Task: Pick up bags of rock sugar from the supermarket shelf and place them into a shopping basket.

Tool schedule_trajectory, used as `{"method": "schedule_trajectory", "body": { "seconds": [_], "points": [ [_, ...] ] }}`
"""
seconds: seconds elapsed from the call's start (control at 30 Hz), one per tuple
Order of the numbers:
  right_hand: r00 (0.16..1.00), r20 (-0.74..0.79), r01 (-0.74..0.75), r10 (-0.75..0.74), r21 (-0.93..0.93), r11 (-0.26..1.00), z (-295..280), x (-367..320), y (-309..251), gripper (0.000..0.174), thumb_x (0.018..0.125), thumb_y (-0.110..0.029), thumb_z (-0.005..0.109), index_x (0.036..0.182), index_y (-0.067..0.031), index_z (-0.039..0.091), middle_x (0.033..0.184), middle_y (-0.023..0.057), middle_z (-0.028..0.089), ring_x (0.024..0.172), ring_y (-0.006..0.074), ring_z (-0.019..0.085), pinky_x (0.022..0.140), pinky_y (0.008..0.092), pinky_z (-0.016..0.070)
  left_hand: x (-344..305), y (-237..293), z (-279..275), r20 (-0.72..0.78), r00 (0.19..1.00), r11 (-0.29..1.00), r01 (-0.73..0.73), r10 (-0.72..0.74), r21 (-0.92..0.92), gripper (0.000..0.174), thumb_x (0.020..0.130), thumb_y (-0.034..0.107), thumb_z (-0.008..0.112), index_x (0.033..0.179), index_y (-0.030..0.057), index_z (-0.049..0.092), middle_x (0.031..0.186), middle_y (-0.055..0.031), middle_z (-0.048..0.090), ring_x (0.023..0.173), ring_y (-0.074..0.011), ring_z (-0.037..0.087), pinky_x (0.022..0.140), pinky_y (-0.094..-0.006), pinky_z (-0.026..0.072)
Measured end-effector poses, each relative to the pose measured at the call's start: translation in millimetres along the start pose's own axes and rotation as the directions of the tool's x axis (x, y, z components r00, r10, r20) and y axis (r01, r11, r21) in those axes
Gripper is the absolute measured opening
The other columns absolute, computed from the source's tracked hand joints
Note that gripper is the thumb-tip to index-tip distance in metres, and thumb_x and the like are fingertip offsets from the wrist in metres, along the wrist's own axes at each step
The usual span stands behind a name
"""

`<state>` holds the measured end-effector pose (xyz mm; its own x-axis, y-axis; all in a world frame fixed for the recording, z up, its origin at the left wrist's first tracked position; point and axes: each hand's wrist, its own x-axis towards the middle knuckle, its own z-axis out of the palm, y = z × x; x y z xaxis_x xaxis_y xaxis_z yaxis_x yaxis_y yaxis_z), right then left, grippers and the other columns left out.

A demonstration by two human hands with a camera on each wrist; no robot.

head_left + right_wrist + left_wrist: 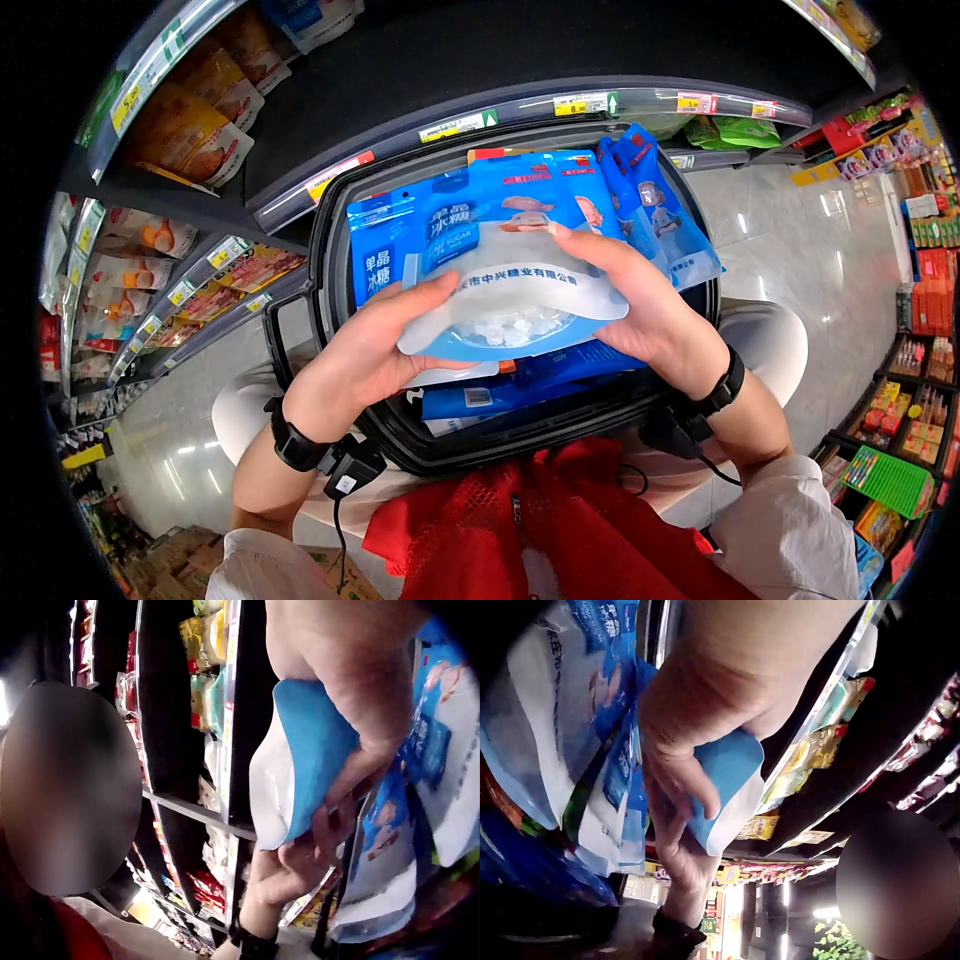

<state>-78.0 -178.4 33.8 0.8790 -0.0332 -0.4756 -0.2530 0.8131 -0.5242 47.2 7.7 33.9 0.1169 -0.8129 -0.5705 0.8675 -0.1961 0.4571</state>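
Observation:
Both hands hold one blue and white bag of rock sugar [515,285] above a black basket [440,460]. The left hand [385,335] grips its left side, thumb on the front; the right hand [640,295] grips the right side, thumb near the upper printing. White lumps show through the clear window at the bottom. In the left wrist view the left hand [697,712] curls round the bag's blue base [727,769]. The right wrist view shows the right hand [352,727] round the same blue base [315,750]. More blue bags [655,215] lie in the basket, partly hidden.
A dark shelf [420,60] with price tags runs behind the basket. Yellow packets [185,130] stand on the shelf at upper left, and more goods line the racks [915,400] at right. The basket rests between the person's legs [765,345]. Tiled floor [820,250] shows on both sides.

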Motion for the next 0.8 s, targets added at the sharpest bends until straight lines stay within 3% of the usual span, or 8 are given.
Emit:
{"method": "schedule_trajectory", "body": {
  "seconds": [0.1, 0.23, 0.3, 0.43, 0.5, 0.63, 0.77, 0.8],
  "points": [
    [0.996, -0.002, -0.089, 0.090, -0.153, 0.984, -14.4, 8.0, -2.1, 0.038, 0.082, -0.016, 0.058, 0.114, 0.0020, 0.048, 0.108, 0.0116, 0.056, 0.096, 0.0200, 0.057, 0.081, 0.0311, 0.0467, 2.1, -9.3, 12.3, -0.095, 0.988, 0.976, -0.101, 0.121, 0.191, 0.041, 0.085, 0.019, 0.055, 0.119, 0.0012, 0.042, 0.110, -0.0123, 0.054, 0.099, -0.0213, 0.055, 0.080, -0.0370, 0.0497],
    [0.999, -0.023, -0.044, 0.039, -0.299, 0.953, -14.0, 8.3, -1.1, 0.038, 0.080, -0.011, 0.059, 0.114, 0.0015, 0.048, 0.107, 0.0109, 0.057, 0.094, 0.0195, 0.057, 0.080, 0.0295, 0.0469, 6.9, -13.6, 5.3, -0.040, 0.980, 0.931, -0.172, 0.195, 0.322, 0.042, 0.084, 0.019, 0.057, 0.120, 0.0034, 0.043, 0.110, -0.0087, 0.054, 0.098, -0.0168, 0.054, 0.081, -0.0324, 0.0475],
    [0.986, 0.117, 0.154, -0.120, -0.352, 0.923, -11.0, 2.0, -11.8, 0.039, 0.077, -0.007, 0.060, 0.114, 0.0009, 0.049, 0.105, 0.0102, 0.058, 0.094, 0.0191, 0.058, 0.080, 0.0290, 0.0468, 5.3, -7.2, 2.4, -0.025, 0.953, 0.855, -0.258, 0.301, 0.449, 0.043, 0.083, 0.020, 0.058, 0.120, 0.0042, 0.043, 0.111, -0.0073, 0.054, 0.098, -0.0149, 0.053, 0.082, -0.0293, 0.0452],
    [0.994, 0.094, 0.088, -0.047, -0.495, 0.865, -16.0, -12.5, -46.8, 0.046, 0.073, -0.007, 0.063, 0.116, 0.0006, 0.048, 0.106, 0.0105, 0.058, 0.093, 0.0178, 0.058, 0.082, 0.0290, 0.0459, 0.7, 25.5, -0.9, 0.040, 0.800, 0.732, -0.567, 0.598, 0.378, 0.053, 0.090, 0.040, 0.039, 0.123, -0.0001, 0.037, 0.117, -0.0111, 0.051, 0.102, -0.0222, 0.053, 0.088, -0.0371, 0.0439],
    [0.993, 0.116, 0.059, 0.005, -0.543, 0.837, -21.5, -13.1, -54.6, 0.048, 0.071, -0.008, 0.065, 0.115, 0.0005, 0.049, 0.104, 0.0107, 0.059, 0.091, 0.0176, 0.059, 0.080, 0.0284, 0.0465, -5.8, 47.3, -23.6, 0.115, 0.876, 0.851, -0.482, 0.468, 0.208, 0.052, 0.090, 0.041, 0.039, 0.117, -0.0036, 0.043, 0.112, -0.0155, 0.052, 0.101, -0.0278, 0.054, 0.086, -0.0384, 0.0468],
    [0.996, 0.077, 0.016, 0.042, -0.624, 0.781, -32.5, -7.1, -63.8, 0.048, 0.066, -0.011, 0.067, 0.111, 0.0008, 0.053, 0.100, 0.0101, 0.061, 0.083, 0.0162, 0.061, 0.073, 0.0254, 0.0481, -6.3, 44.5, -41.5, 0.095, 0.963, 0.932, -0.268, 0.252, 0.244, 0.056, 0.088, 0.045, 0.041, 0.115, -0.0045, 0.044, 0.109, -0.0177, 0.054, 0.098, -0.0269, 0.057, 0.076, -0.0360, 0.0521],
    [0.985, 0.078, -0.051, 0.153, -0.715, 0.698, -42.3, 7.7, -74.6, 0.052, 0.063, -0.014, 0.069, 0.110, 0.0012, 0.053, 0.099, 0.0095, 0.061, 0.082, 0.0158, 0.061, 0.073, 0.0261, 0.0477, -2.8, 27.8, -38.4, -0.084, 0.947, 0.872, -0.247, 0.309, 0.422, 0.054, 0.087, 0.045, 0.044, 0.114, -0.0016, 0.046, 0.104, -0.0141, 0.058, 0.093, -0.0223, 0.059, 0.074, -0.0347, 0.0520],
    [0.965, 0.145, -0.038, 0.218, -0.745, 0.666, -45.1, 15.1, -73.7, 0.053, 0.062, -0.014, 0.069, 0.110, 0.0012, 0.053, 0.098, 0.0093, 0.061, 0.081, 0.0157, 0.061, 0.071, 0.0257, 0.0480, -6.5, 28.9, -36.9, -0.085, 0.962, 0.887, -0.202, 0.259, 0.415, 0.048, 0.085, 0.038, 0.051, 0.114, -0.0005, 0.046, 0.103, -0.0122, 0.058, 0.092, -0.0188, 0.059, 0.076, -0.0328, 0.0510]
  ]
}}
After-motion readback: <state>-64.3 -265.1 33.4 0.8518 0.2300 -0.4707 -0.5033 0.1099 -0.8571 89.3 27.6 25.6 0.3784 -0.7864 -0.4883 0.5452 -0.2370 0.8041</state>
